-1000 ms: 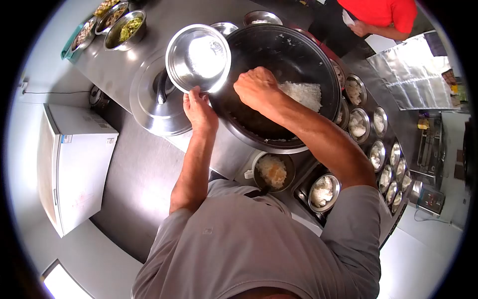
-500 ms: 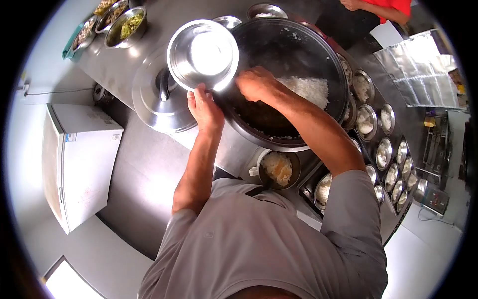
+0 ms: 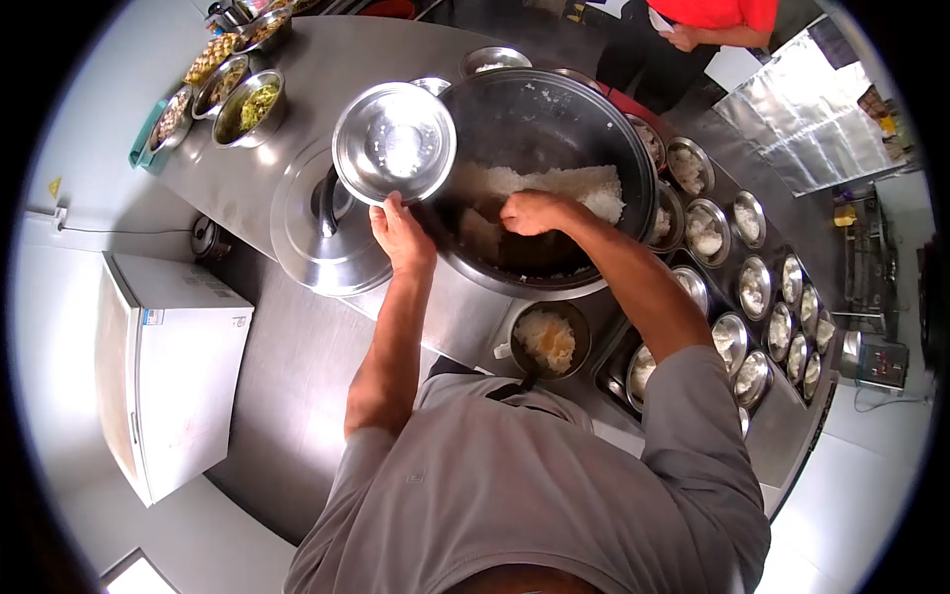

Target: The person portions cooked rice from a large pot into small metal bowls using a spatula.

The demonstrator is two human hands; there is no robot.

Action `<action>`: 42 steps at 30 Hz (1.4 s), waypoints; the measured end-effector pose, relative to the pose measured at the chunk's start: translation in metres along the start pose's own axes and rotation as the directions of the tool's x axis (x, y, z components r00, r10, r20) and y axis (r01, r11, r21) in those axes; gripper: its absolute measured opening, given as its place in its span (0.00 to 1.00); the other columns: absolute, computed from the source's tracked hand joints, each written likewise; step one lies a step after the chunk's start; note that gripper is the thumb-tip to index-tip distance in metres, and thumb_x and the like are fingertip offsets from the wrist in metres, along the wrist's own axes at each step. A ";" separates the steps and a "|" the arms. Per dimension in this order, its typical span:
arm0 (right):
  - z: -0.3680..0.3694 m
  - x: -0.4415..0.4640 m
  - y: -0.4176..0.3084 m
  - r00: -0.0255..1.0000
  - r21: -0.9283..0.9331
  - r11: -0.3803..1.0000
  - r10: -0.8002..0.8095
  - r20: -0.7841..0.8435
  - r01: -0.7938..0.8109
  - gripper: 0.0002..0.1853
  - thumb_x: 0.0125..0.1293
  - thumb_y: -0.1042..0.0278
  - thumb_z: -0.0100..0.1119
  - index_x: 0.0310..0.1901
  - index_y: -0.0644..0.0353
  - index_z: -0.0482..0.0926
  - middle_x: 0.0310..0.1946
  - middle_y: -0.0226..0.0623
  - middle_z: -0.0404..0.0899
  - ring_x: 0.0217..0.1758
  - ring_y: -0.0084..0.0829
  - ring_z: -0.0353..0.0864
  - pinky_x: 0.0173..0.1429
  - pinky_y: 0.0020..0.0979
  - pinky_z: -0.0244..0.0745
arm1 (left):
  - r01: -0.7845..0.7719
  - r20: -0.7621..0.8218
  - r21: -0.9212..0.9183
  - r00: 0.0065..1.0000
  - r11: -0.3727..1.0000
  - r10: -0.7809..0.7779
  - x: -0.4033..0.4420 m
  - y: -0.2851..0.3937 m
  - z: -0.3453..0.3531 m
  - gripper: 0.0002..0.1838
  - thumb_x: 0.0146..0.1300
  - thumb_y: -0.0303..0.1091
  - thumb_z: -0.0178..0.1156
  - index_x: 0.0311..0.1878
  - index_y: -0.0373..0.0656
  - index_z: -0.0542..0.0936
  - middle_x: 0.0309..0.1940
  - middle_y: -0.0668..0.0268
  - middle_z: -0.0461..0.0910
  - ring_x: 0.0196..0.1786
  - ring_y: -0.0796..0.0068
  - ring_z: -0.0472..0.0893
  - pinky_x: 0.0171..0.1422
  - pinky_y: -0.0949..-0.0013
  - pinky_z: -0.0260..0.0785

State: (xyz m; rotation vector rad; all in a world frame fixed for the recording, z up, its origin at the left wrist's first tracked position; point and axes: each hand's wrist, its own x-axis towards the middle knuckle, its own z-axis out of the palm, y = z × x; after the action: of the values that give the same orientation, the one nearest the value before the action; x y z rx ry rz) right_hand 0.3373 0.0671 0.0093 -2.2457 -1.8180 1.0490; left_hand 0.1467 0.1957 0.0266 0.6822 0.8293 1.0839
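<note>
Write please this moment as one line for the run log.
left hand: holds metal bowl at rim | right hand: over or in black pot, near cooked rice, grip unclear | pot lid: on counter

The steel counter (image 3: 361, 59) here carries a big dark pot (image 3: 515, 129), with a metal lid (image 3: 341, 272) lying right beside it. Bowls of food (image 3: 265, 131) sit over at the far left, and bowls of rice (image 3: 716, 257) stand along the right-hand side
</note>
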 end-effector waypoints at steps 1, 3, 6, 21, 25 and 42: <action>0.001 -0.011 0.000 0.999 0.104 0.994 0.029 0.029 -0.032 0.13 0.61 0.63 0.53 0.36 0.62 0.83 0.29 0.45 0.82 0.31 0.42 0.80 0.37 0.43 0.73 | 0.014 0.019 0.000 1.000 1.000 -0.014 0.002 -0.001 -0.003 0.07 0.68 0.35 0.55 0.42 0.42 0.74 0.35 0.71 0.73 0.41 0.79 0.71 0.50 0.73 0.63; 0.003 -0.026 0.001 0.997 0.199 0.978 0.053 0.061 -0.064 0.13 0.62 0.61 0.53 0.34 0.61 0.83 0.25 0.42 0.80 0.25 0.38 0.77 0.34 0.41 0.71 | 0.025 0.036 -0.008 0.999 1.000 -0.025 0.008 -0.001 -0.009 0.07 0.68 0.35 0.55 0.41 0.43 0.74 0.34 0.72 0.73 0.40 0.79 0.71 0.49 0.73 0.63; 0.005 -0.049 0.001 0.985 0.546 0.820 0.144 0.093 -0.172 0.15 0.71 0.56 0.54 0.42 0.59 0.83 0.19 0.26 0.69 0.18 0.20 0.62 0.22 0.29 0.57 | 0.029 0.088 0.079 0.996 0.996 -0.036 0.016 0.004 -0.013 0.06 0.66 0.34 0.56 0.39 0.42 0.74 0.33 0.72 0.74 0.38 0.79 0.71 0.47 0.73 0.64; -0.062 -0.191 -0.022 0.917 0.815 0.577 0.351 -0.189 -0.052 0.16 0.73 0.57 0.54 0.45 0.62 0.85 0.18 0.19 0.62 0.19 0.12 0.56 0.20 0.20 0.45 | -0.252 0.425 0.675 0.901 0.694 -0.085 0.016 0.041 0.031 0.14 0.66 0.39 0.54 0.34 0.35 0.73 0.22 0.59 0.80 0.22 0.70 0.83 0.21 0.69 0.71; -0.072 -0.189 -0.047 0.825 0.624 0.781 0.368 -0.430 -0.024 0.15 0.71 0.59 0.55 0.39 0.62 0.85 0.17 0.29 0.73 0.19 0.22 0.71 0.23 0.30 0.64 | -0.265 0.472 0.773 0.848 0.577 -0.243 -0.006 0.035 0.050 0.14 0.66 0.38 0.53 0.33 0.35 0.73 0.22 0.57 0.81 0.21 0.70 0.83 0.21 0.68 0.72; -0.044 -0.205 -0.048 0.506 0.047 0.932 0.237 -0.830 -0.359 0.10 0.70 0.61 0.55 0.38 0.57 0.82 0.29 0.48 0.81 0.34 0.53 0.81 0.36 0.48 0.75 | -0.134 0.539 0.568 0.807 0.812 -0.243 -0.016 0.040 0.018 0.08 0.68 0.30 0.51 0.34 0.36 0.69 0.18 0.61 0.75 0.15 0.75 0.74 0.15 0.72 0.64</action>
State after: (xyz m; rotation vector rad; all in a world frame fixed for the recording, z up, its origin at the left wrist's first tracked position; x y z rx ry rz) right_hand 0.3066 -0.0848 0.1581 -2.5034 -1.0977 -0.2191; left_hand 0.1393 0.1925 0.0726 1.4306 0.6122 0.4700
